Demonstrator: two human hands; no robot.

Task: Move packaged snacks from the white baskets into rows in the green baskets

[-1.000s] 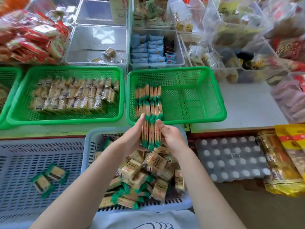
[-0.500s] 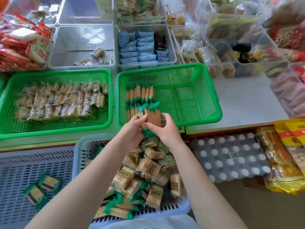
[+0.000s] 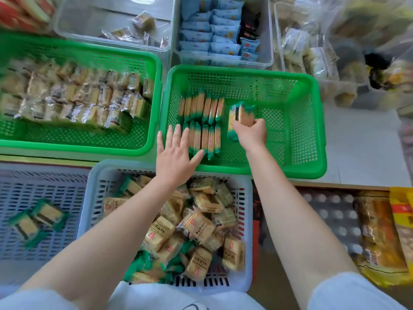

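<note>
Crowded with bins, the surface [image 3: 357, 139] shows bare only at the right. Two green baskets sit side by side: the left green basket [image 3: 154, 104] is mostly filled, the right green basket [image 3: 317, 121] has open floor across its right half. Two rows of cracker packs [image 3: 203, 121] stand on edge at its left. Nearer, a white basket [image 3: 245, 220] holds loose packs. The left hand [image 3: 176, 157], fingers spread, presses the near row; the right hand [image 3: 251, 130] grips a small stack of packs [image 3: 240, 114] just right of the rows.

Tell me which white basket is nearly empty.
The left white basket: only a few green-edged packs. The middle white basket is heaped.
</note>
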